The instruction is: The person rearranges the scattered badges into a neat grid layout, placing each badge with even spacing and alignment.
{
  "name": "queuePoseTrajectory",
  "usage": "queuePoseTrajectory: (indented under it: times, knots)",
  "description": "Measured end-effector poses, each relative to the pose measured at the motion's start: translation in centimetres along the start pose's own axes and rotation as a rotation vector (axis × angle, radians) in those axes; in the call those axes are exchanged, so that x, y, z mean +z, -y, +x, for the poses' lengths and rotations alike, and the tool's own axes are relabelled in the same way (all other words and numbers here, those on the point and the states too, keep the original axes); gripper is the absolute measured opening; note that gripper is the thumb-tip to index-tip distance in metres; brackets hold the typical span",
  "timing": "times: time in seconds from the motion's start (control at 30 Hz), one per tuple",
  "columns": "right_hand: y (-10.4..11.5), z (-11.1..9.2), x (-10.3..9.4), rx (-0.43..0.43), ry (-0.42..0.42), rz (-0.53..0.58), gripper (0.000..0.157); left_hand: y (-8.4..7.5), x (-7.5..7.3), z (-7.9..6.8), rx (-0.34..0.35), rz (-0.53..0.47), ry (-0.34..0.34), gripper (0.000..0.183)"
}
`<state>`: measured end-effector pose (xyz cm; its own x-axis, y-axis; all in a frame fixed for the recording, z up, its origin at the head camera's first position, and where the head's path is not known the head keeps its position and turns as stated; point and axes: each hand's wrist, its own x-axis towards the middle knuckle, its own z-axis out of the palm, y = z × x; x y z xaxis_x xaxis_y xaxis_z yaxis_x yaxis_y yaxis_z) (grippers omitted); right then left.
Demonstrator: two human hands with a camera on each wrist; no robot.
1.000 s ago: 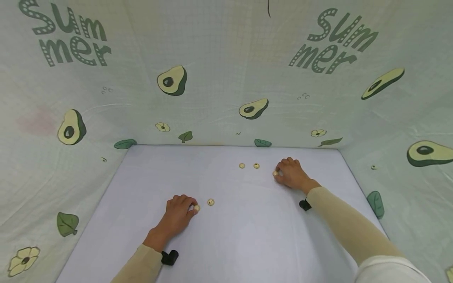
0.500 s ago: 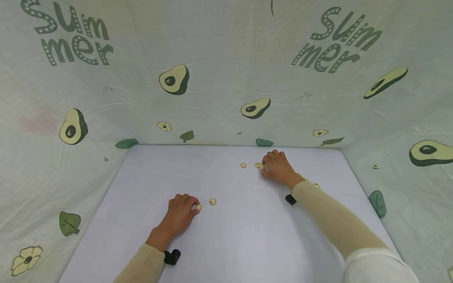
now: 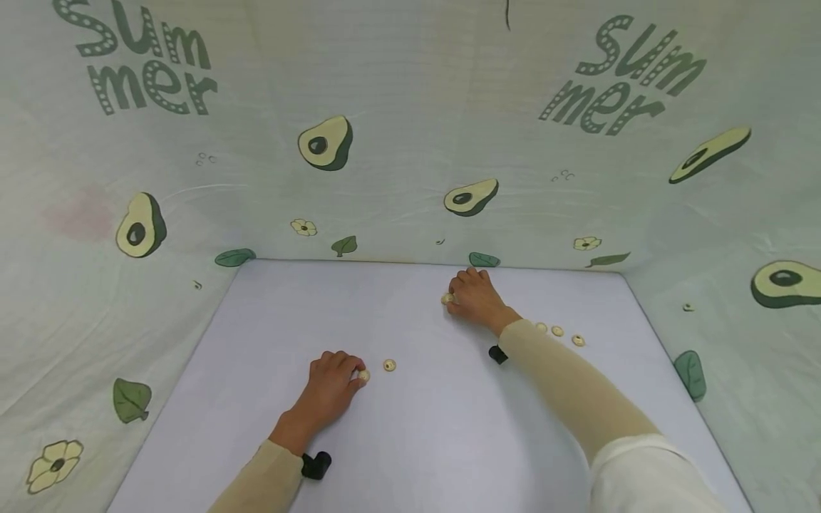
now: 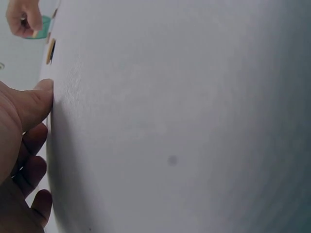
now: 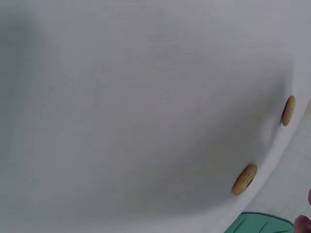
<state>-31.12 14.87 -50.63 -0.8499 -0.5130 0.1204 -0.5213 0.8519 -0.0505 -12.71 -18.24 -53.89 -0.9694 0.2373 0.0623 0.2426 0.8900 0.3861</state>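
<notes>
My left hand (image 3: 333, 388) rests low over the table, pinching a small round wooden disc (image 3: 364, 375) between thumb and index finger. Just to its right lies another such disc (image 3: 389, 365), with a dark mark on top; the left wrist view shows that disc (image 4: 50, 52) edge-on beyond the thumb (image 4: 36, 102). Farther back, my right hand (image 3: 476, 298) has its thumb and index finger around a pale disc (image 3: 447, 299) at the fingertips. Whether a second disc sits there too, I cannot tell. The right wrist view catches only fingertips (image 5: 302, 224) at its edge.
Beside the right forearm lie more wooden discs (image 3: 557, 331), the nearest partly behind the sleeve. Two discs (image 5: 244, 179) show in the right wrist view. Cloth printed with avocados (image 3: 471, 197) walls the white table (image 3: 308, 306) at the back and sides.
My right hand has moved left along the back row, and the two discs once lying apart there no longer show separately. Discs by the right forearm have come into view. The left hand keeps its pinch.
</notes>
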Motion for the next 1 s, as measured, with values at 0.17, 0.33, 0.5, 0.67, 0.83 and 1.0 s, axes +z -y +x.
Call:
queuePoseTrajectory:
  times: [0.17,0.33,0.5,0.67,0.83,1.0]
  knots:
    - [1.2,1.2,0.9,-0.014,0.023,-0.012,0.024,0.0,0.1,0.0,-0.011,-0.001,0.005,0.017]
    - [2.5,2.2,1.4,-0.030,0.029,-0.008,0.023,0.1,0.2,0.1,-0.015,0.007,0.007,0.017]
    - [3.7,3.3,1.7,-0.036,0.038,-0.018,0.022,0.5,0.4,0.2,-0.011,0.015,-0.001,0.017]
    - [4.3,4.1,2.0,-0.037,0.034,-0.015,0.022,0.7,0.5,0.3,-0.009,0.009,0.000,0.017]
    - [4.7,4.3,2.1,-0.022,0.036,-0.012,0.023,0.8,0.6,0.4,-0.017,-0.001,0.007,0.018]
    - [5.0,4.5,2.2,-0.009,0.061,-0.007,0.028,1.0,0.7,0.4,-0.020,-0.003,0.012,0.017]
